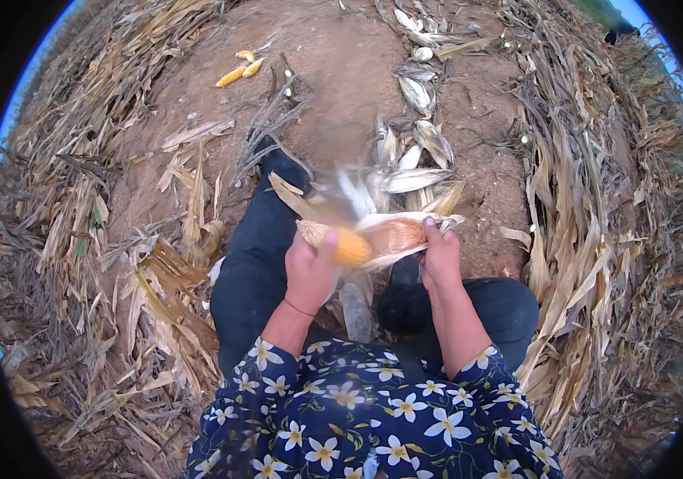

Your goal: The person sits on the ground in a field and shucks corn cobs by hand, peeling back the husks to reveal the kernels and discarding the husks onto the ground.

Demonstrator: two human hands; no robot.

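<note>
My left hand (311, 266) is closed around a yellow corn cob (350, 246), whose pale end points up and left. To its right, my right hand (440, 251) grips the far end of the corn husk (398, 239), which is spread apart and shows reddish-brown silk inside. The husk and the cob's right end meet between my hands; motion blur hides whether they are still joined. Pale husk leaves (356, 194) lie or hang just beyond, partly blurred.
Empty-looking husks (418, 179) form a line on the soil ahead. Several bare cobs (231, 76) lie at the upper left, near a cut stalk stub (288, 84). Dry corn stalks (563, 239) are heaped on the right and also on the left (167, 299). My legs (251, 263) frame the work area.
</note>
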